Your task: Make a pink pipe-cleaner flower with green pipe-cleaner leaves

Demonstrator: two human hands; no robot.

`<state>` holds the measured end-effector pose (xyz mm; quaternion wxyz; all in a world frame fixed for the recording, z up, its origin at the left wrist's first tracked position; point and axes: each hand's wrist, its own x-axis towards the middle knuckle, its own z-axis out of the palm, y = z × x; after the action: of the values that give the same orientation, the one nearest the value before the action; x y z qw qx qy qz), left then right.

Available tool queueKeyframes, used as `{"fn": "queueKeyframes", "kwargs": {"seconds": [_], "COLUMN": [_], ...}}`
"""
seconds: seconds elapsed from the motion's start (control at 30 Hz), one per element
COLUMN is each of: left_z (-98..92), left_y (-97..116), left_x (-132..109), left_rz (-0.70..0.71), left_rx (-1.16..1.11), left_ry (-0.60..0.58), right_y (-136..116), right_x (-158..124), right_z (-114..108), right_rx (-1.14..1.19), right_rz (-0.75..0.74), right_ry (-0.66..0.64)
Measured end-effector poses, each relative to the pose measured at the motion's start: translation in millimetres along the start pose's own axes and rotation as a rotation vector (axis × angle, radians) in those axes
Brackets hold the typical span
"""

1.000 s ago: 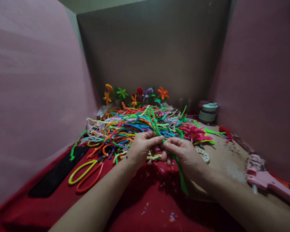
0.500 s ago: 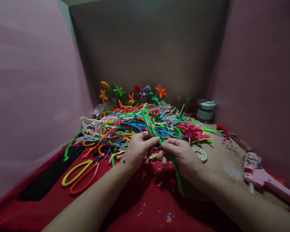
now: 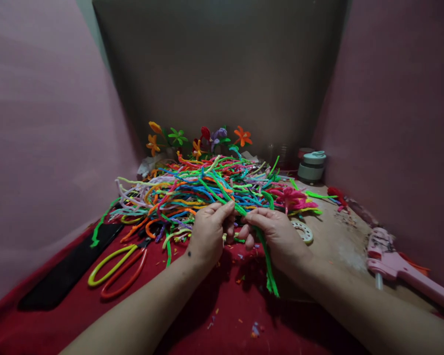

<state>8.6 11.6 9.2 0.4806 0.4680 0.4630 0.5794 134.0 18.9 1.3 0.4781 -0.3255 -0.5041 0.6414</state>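
Observation:
Green pipe cleaners (image 3: 268, 266) run through both hands in the middle of the view, one end hanging below my right hand, the other slanting up to the left. My left hand (image 3: 210, 229) pinches them between thumb and finger. A short way to the right, my right hand (image 3: 277, 234) is closed on the same strands with thumb and index finger. Just behind the hands lies a large heap of many-coloured pipe cleaners (image 3: 185, 190). A pink pipe-cleaner flower (image 3: 290, 197) rests at the heap's right side.
Scissors (image 3: 128, 283) with yellow and red handles lie left, beside a black flat object (image 3: 66, 271). At right are a pink glue gun (image 3: 388, 261), a pale ring with holes (image 3: 303, 231) and a lidded jar (image 3: 313, 166). Finished flowers (image 3: 207, 135) stand behind. Scraps dot the red cloth (image 3: 192, 320).
My left hand has shifted slightly left along the green strands, widening the gap between the hands. The upper strands now lean further left. The whole view has moved a little.

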Motion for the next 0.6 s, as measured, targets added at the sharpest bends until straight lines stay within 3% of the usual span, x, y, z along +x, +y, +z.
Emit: {"fn": "queueKeyframes", "kwargs": {"seconds": [0.13, 0.4, 0.6], "left_z": [-1.6, -25.4, -33.1], "left_y": [0, -12, -2], "left_x": [-6, 15, 19], "left_rz": [0.275, 0.796, 1.012], "left_rx": [0.343, 0.759, 1.121], "left_ry": [0.067, -0.226, -0.114], "right_y": [2, 6, 0], "right_x": [1, 5, 3], "right_z": [-2, -8, -5], "right_rx": [0.021, -0.002, -0.080], "right_rz": [0.027, 0.006, 0.050], "right_ry": [0.006, -0.045, -0.043]}}
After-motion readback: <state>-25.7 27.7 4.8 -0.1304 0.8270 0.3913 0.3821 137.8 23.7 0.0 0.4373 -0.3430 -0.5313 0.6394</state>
